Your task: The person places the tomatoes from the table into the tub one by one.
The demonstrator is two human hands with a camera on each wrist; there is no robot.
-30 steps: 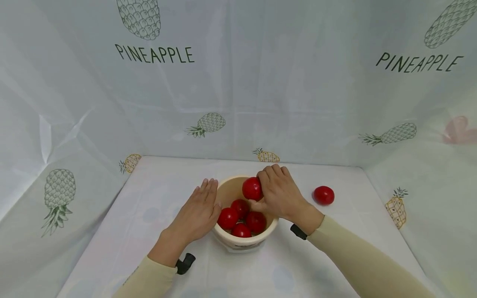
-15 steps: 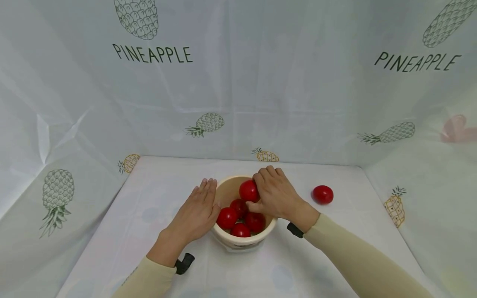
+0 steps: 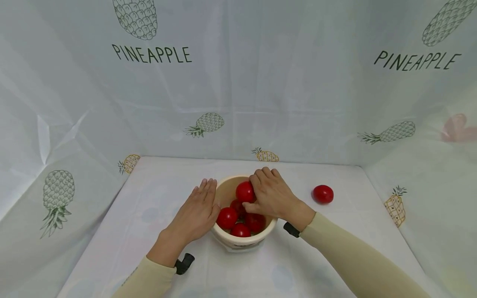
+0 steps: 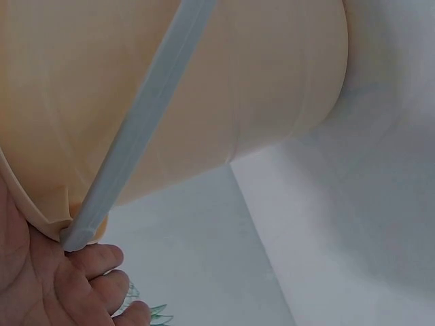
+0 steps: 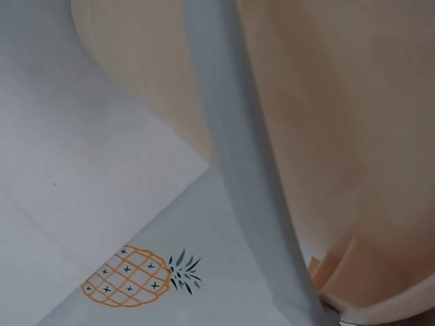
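A cream bucket [image 3: 242,241] stands on the table, with several glossy red fruits [image 3: 227,218], round like tomatoes, inside. My left hand [image 3: 195,213] rests against the bucket's left rim, fingers straight. In the left wrist view the fingers [image 4: 109,292] touch the rim beside the end of the grey handle [image 4: 136,136], which hangs down the outside. My right hand [image 3: 273,192] grips another red fruit [image 3: 245,191] over the opening, its thumb stretched across the bucket. In the right wrist view the bucket wall [image 5: 326,102] and handle fill the right side; the hand is mostly hidden.
One more red fruit [image 3: 323,194] lies on the white table [image 3: 320,248], to the right of the bucket. A hanging sheet [image 3: 298,82] printed with pineapples stands behind and at both sides. Black wrist straps show on both arms.
My right hand has moved left and slightly down with the red fruit, further over the bucket's opening. The left hand stays at the rim.
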